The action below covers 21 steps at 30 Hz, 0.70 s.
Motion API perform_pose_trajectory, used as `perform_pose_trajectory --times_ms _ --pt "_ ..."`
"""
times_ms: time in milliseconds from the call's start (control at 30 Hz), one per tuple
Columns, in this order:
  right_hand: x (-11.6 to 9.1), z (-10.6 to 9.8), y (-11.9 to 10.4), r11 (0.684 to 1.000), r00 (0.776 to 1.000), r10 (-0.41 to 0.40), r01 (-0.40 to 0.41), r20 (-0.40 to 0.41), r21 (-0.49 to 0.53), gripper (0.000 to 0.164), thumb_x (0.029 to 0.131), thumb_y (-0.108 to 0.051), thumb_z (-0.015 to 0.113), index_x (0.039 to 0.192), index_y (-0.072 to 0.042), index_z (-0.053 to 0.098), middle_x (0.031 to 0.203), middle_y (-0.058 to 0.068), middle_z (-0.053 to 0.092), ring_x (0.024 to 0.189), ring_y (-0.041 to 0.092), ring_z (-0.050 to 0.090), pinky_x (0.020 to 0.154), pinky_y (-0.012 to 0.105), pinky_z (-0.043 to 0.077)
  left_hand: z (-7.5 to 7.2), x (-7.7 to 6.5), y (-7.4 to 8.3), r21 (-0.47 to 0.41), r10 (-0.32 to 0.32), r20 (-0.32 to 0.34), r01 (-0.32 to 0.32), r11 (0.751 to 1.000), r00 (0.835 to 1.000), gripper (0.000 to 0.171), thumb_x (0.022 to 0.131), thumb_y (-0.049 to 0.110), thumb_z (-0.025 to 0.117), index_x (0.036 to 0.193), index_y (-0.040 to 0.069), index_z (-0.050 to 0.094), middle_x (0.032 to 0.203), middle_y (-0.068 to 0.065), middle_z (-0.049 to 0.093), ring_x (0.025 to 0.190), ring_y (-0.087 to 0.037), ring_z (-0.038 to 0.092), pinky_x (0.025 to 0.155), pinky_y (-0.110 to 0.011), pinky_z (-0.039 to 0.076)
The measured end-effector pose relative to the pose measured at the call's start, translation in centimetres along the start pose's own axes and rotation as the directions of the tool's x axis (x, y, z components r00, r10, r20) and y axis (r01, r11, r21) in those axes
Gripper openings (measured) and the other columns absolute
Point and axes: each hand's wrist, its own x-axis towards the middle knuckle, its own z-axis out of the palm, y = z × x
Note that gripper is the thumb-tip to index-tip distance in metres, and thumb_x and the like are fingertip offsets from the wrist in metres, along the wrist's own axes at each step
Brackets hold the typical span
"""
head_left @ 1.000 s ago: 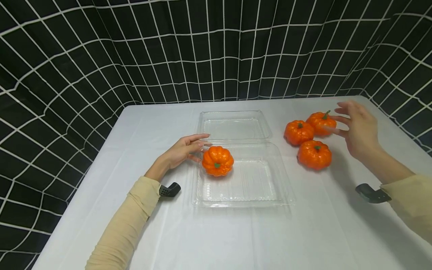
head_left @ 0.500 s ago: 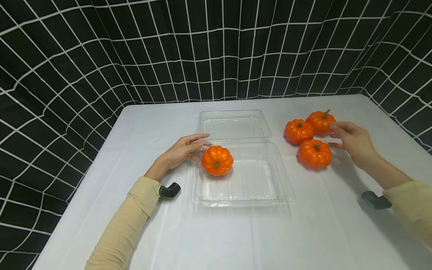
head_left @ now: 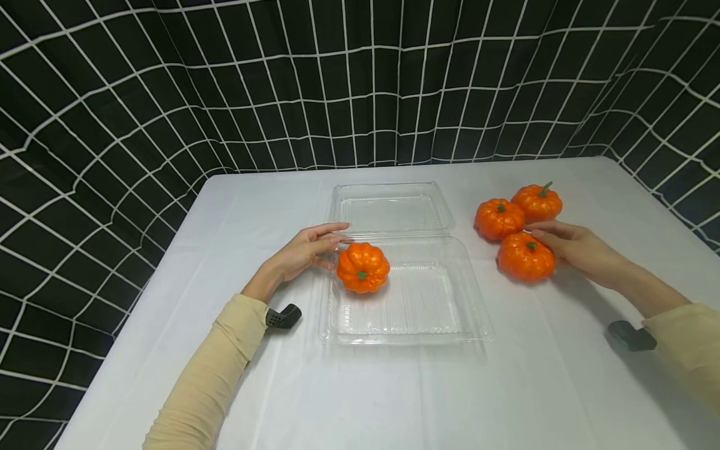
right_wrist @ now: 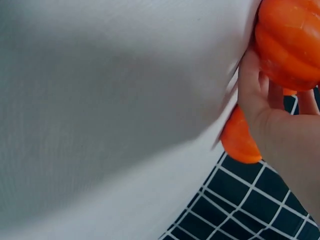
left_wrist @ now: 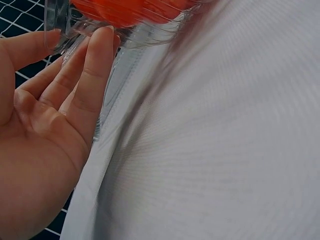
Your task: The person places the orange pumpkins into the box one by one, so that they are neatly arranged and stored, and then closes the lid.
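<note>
My left hand (head_left: 304, 253) rests at the left edge of a clear plastic clamshell container (head_left: 427, 337), its extended fingers touching the plastic near the hinge. In the left wrist view, the fingertips (left_wrist: 104, 35) meet the container wall. One orange toy pumpkin (head_left: 362, 269) sits inside, at the left of the base. My right hand (head_left: 585, 250) reaches around the back right side of the nearest loose pumpkin (head_left: 525, 259). In the right wrist view, its fingers lie against the pumpkin (right_wrist: 290, 45); some fingertips are hidden behind it.
Two more pumpkins stand behind the right hand's one: one to the left (head_left: 499, 219) and one farther back (head_left: 537, 203). The container's lid (head_left: 394, 215) lies folded back. White cloth covers the table (head_left: 394, 400); a black curtain (head_left: 360, 81) with white grid lines surrounds it.
My right hand has come down and forward from above the table, past the rear pumpkin, to the nearest loose pumpkin. The left hand and all the pumpkins stay where they were.
</note>
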Motion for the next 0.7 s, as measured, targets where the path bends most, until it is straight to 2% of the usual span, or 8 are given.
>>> perform_pose_trajectory --times_ms 133,267,400,467,533,600,700 --pt "-0.1 -0.6 0.6 1.0 0.999 -0.011 0.009 0.048 0.026 0.071 0.1 -0.05 0.037 0.15 -0.003 0.02 0.151 0.029 0.012 0.128 0.048 0.024 0.093 0.05 0.044 0.0 0.0 0.1 0.004 -0.003 -0.001 0.003 1.0 1.0 0.047 0.1 0.011 0.047 0.145 0.001 0.036 0.133 -0.017 0.053 0.114 -0.026 0.054 0.071 -0.031 0.053" --pt "-0.2 -1.3 1.3 0.993 0.993 -0.018 0.003 0.12 0.121 0.068 0.102 -0.042 0.04 0.152 -0.004 0.012 0.152 0.028 0.008 0.128 0.045 0.027 0.092 0.047 0.047 0.0 -0.1 0.1 0.006 -0.007 -0.006 0.007 1.0 1.0 0.047 0.1 0.012 0.048 0.144 0.0 0.036 0.133 -0.017 0.053 0.114 -0.025 0.055 0.071 -0.031 0.053" --pt "-0.4 -1.9 2.0 0.971 0.981 -0.028 -0.019 0.193 0.24 0.065 0.103 -0.032 0.041 0.153 -0.008 0.005 0.153 0.025 0.003 0.116 0.016 0.047 0.09 0.045 0.049 -0.1 -0.1 0.1 0.0 -0.004 -0.004 0.004 1.0 1.0 0.047 0.1 0.012 0.048 0.144 0.0 0.036 0.135 -0.018 0.052 0.111 -0.024 0.056 0.07 -0.031 0.053" --pt "-0.6 -2.3 2.4 0.959 0.972 -0.04 -0.028 0.233 0.281 0.064 0.104 -0.027 0.04 0.153 -0.011 0.003 0.153 0.023 0.001 0.106 0.003 0.051 0.089 0.045 0.049 0.0 -0.1 0.1 -0.006 -0.002 -0.001 0.002 1.0 1.0 0.048 0.1 0.012 0.048 0.145 0.0 0.036 0.135 -0.019 0.051 0.109 -0.022 0.057 0.068 -0.03 0.053" --pt "-0.8 -2.5 2.8 0.954 0.962 -0.044 -0.04 0.269 0.297 0.063 0.104 -0.024 0.04 0.153 -0.014 0.003 0.153 0.022 0.0 0.101 -0.003 0.053 0.09 0.047 0.048 0.0 -0.1 0.1 -0.011 -0.001 0.0 0.001 1.0 1.0 0.048 0.1 0.011 0.048 0.145 -0.001 0.035 0.135 -0.019 0.051 0.107 -0.022 0.058 0.067 -0.029 0.053" --pt "-0.9 -2.8 3.0 0.957 0.954 -0.041 -0.049 0.298 0.286 0.063 0.103 -0.024 0.041 0.153 -0.016 0.003 0.153 0.022 0.002 0.104 -0.001 0.052 0.091 0.048 0.048 0.0 -0.1 0.1 -0.014 -0.003 -0.001 0.003 1.0 1.0 0.048 0.1 0.011 0.048 0.145 -0.001 0.035 0.134 -0.019 0.052 0.106 -0.021 0.058 0.066 -0.029 0.053" --pt "-1.1 -3.1 3.1 0.973 0.948 -0.022 -0.053 0.316 0.227 0.067 0.101 -0.026 0.044 0.153 -0.014 0.004 0.152 0.024 0.006 0.116 0.014 0.047 0.092 0.05 0.046 0.0 -0.1 0.2 -0.016 -0.002 0.001 0.002 1.0 1.0 0.048 0.1 0.011 0.048 0.144 -0.001 0.035 0.134 -0.018 0.052 0.107 -0.021 0.058 0.067 -0.029 0.053"
